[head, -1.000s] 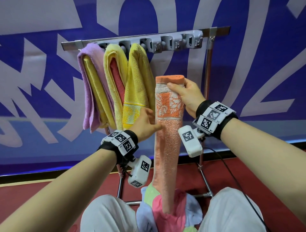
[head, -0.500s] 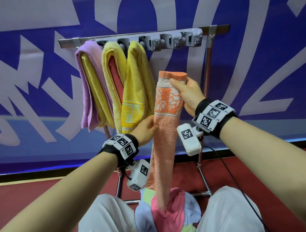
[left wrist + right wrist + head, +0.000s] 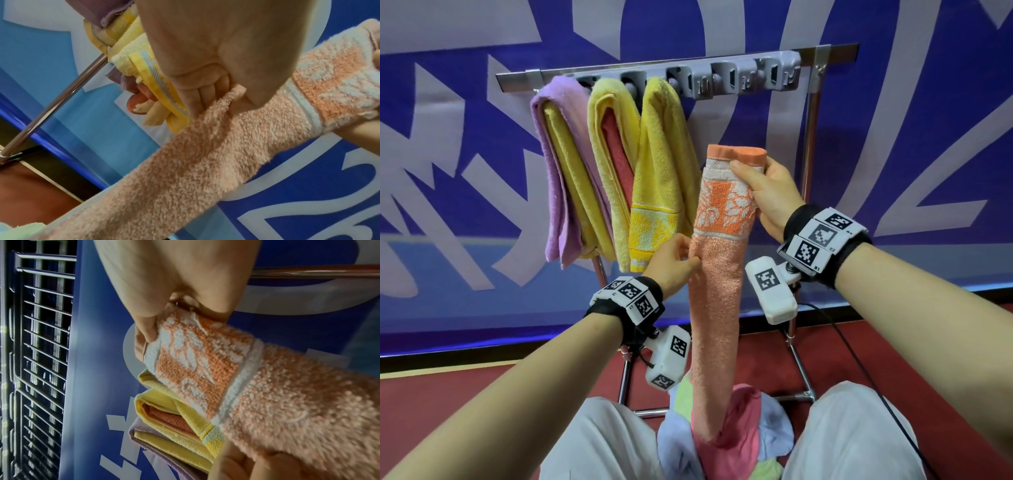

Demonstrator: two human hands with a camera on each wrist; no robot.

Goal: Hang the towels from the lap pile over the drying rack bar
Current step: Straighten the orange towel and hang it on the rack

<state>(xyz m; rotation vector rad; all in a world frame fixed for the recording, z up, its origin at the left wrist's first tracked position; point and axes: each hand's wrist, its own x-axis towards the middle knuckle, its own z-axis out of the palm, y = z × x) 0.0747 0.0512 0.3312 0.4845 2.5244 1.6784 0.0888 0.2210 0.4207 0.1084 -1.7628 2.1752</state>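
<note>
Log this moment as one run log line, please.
step: lifting orange towel toward rack bar | right hand: pinches top edge | left hand: pinches side edge | status: not hung, lower end on lap pile

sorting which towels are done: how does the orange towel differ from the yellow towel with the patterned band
The orange towel is held up below the rack bar, the right hand gripping its top and the left hand pinching its edge; the yellow towel hangs over the bar, untouched. Both have a patterned band.
</note>
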